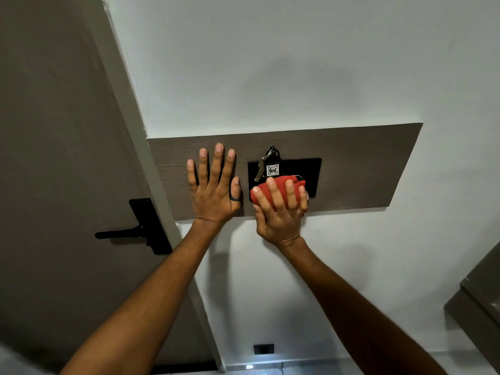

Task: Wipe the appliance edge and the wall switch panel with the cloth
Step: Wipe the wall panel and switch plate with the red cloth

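A black switch panel sits in a brown wood-grain board on the white wall. A key with a tag marked 406 hangs from the panel's top. My right hand grips a bunched red cloth and presses it against the panel's lower left part. My left hand lies flat on the board just left of the panel, fingers spread, holding nothing; it wears a dark ring. The cloth hides part of the panel.
A brown door with a black lever handle stands to the left, past a pale frame. A grey appliance corner juts in at the lower right. A small black socket sits low on the wall.
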`<state>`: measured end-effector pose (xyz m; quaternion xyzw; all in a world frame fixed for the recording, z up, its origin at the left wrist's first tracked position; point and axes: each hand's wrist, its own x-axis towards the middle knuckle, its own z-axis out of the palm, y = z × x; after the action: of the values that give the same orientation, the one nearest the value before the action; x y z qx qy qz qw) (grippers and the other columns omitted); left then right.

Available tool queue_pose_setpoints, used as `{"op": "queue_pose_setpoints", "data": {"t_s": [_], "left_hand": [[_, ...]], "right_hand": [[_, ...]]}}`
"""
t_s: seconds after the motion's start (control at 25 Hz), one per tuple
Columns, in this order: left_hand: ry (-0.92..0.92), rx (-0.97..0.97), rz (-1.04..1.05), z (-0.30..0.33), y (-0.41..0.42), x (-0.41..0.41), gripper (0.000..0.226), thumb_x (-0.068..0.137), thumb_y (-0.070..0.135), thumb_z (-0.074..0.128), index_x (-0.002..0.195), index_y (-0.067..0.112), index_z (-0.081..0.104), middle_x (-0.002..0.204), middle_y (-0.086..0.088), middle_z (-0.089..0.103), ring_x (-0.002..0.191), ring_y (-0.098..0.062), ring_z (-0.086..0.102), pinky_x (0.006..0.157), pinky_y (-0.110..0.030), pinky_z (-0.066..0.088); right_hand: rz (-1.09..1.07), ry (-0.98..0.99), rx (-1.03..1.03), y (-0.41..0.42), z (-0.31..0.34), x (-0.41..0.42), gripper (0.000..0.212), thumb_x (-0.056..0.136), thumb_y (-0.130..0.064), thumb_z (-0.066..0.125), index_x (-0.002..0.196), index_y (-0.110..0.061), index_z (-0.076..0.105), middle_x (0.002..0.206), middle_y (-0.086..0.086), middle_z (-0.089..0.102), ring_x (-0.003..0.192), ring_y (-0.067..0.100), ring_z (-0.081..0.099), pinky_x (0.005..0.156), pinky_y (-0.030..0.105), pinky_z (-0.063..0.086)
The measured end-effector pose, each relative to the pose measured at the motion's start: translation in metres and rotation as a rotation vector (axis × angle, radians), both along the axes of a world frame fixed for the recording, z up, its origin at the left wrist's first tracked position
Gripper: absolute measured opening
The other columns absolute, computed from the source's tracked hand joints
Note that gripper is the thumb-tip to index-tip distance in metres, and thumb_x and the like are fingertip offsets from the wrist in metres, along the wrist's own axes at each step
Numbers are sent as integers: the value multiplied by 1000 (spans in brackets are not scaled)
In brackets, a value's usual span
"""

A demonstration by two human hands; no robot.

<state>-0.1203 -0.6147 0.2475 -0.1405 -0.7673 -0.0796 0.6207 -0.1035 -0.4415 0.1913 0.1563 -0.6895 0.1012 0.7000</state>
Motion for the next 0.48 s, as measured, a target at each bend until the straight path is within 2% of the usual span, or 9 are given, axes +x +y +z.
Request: {"op": "queue_pose_setpoints", "data": {"t_s": [0.08, 0.12, 0.24, 0.28, 0.4, 0.48], "left_hand": [[13, -4, -6, -1, 0, 0, 64, 107, 37, 36, 166, 23, 16, 176, 4, -2, 163, -24, -2, 131, -51, 3], [19, -3, -3, -2, 1, -1, 64, 107, 37, 36, 166, 23, 16, 176, 4, -1, 163, -24, -2, 132, -51, 3], [31, 4, 0, -2, -1, -4, 63, 108, 38, 35, 166, 24, 16, 176, 3, 1, 163, -25, 0, 132, -52, 3], [28, 5, 2, -3, -1, -5, 64, 108, 38, 35, 167, 24, 16, 176, 3, 1, 163, -25, 1, 132, -52, 3], [32, 3, 10, -6, -2, -6, 64, 107, 39, 36, 166, 24, 18, 176, 3, 3, 163, -26, 2, 132, -52, 4], [42, 2, 15, -7, -3, -7, 64, 107, 39, 36, 166, 23, 20, 176, 2, 5, 163, -26, 3, 132, -52, 5]], "right_hand": [[2, 59, 202, 22, 10, -6, 51, 90, -36, 68, 140, -31, 62, 146, 3, 57, 150, 32, 33, 122, 53, 27], [3, 53, 201, 30, 14, -8, 47, 93, -37, 66, 140, -31, 62, 146, 3, 57, 148, 32, 35, 121, 52, 28], [-15, -27, -64, -1, 10, -3, 47, 99, -37, 60, 145, -31, 57, 154, 4, 51, 151, 32, 32, 126, 53, 23], [-39, -37, -89, -18, 6, -2, 49, 99, -37, 61, 147, -31, 55, 156, 4, 48, 152, 32, 31, 128, 53, 21], [7, 20, 93, -3, 11, -11, 61, 87, -37, 76, 145, -32, 58, 155, 1, 50, 151, 33, 33, 127, 54, 24], [-9, 59, 216, 32, 9, -13, 59, 85, -38, 76, 142, -33, 60, 148, 2, 56, 154, 32, 31, 122, 55, 30]]}}
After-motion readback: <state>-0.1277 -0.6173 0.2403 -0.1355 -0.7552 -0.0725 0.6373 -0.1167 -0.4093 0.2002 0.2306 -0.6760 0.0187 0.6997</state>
